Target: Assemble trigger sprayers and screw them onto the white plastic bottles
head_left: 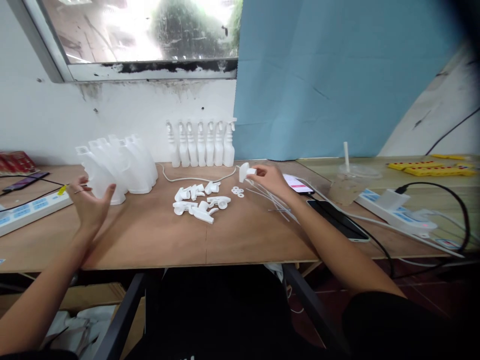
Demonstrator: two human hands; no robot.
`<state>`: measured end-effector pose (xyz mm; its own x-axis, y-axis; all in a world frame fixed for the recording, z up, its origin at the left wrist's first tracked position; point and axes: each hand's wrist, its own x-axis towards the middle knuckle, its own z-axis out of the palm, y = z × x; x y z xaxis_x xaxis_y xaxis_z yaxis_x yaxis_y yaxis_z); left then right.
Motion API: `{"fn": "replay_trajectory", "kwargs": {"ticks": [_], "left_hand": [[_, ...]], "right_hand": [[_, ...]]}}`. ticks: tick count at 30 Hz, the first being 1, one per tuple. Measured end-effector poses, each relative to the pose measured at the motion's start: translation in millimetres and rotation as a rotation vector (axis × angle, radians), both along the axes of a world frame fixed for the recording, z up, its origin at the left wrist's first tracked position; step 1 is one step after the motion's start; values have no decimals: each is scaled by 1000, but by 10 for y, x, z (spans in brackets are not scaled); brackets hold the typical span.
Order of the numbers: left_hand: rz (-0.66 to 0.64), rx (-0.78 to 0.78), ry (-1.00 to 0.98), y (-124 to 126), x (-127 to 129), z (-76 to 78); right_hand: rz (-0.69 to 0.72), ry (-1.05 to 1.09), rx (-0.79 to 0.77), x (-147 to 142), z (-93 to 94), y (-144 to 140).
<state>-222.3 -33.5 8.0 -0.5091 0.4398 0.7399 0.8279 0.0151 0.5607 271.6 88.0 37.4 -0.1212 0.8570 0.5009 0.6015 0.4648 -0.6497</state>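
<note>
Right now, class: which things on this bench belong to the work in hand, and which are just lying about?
In use:
right hand holding a spray head
left hand by the empty bottles
loose spray heads
washers
finished bottles

Lying about:
phones
iced drink
power strips

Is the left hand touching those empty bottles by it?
Apart. The head view shows the open left hand just in front of the nearest empty bottle, with a strip of table visible between fingers and bottle.

Right hand [270, 179] pinches a white spray head [245, 172]; left hand [89, 202] opens beside empty bottles [119, 166].
</note>
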Motion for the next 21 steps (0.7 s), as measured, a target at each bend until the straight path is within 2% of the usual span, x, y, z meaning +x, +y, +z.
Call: {"fn": "replay_trajectory", "kwargs": {"ticks": [1, 3, 5, 8, 11, 13, 15, 17, 21], "left_hand": [[-142, 5, -44, -18, 185, 15], [-490, -61, -86, -22, 628, 43], [-780, -146, -84, 24, 1107, 75], [-1066, -274, -121, 169, 1736, 140], [-1305, -399, -336, 321, 2133, 209], [-1375, -422, -508, 382, 2253, 241], [-1383, -392, -639, 411, 2266, 254], [-1368, -350, -724, 431, 2192, 248], [-1301, -291, -780, 505, 1948, 201]], "right_hand": [[51, 20, 7, -98, 7, -67], [184, 36, 31, -290, 5, -183], [302, 0, 54, -462, -4, -288], [454, -69, 125, -653, 12, -443], [483, -94, 220, -727, 69, -558], [480, -111, 224, -683, 103, -590], [474, -166, 156, -544, 109, -600], [438, -285, 80, -312, 74, -617], [241, -682, 91, 244, -93, -718]]}}
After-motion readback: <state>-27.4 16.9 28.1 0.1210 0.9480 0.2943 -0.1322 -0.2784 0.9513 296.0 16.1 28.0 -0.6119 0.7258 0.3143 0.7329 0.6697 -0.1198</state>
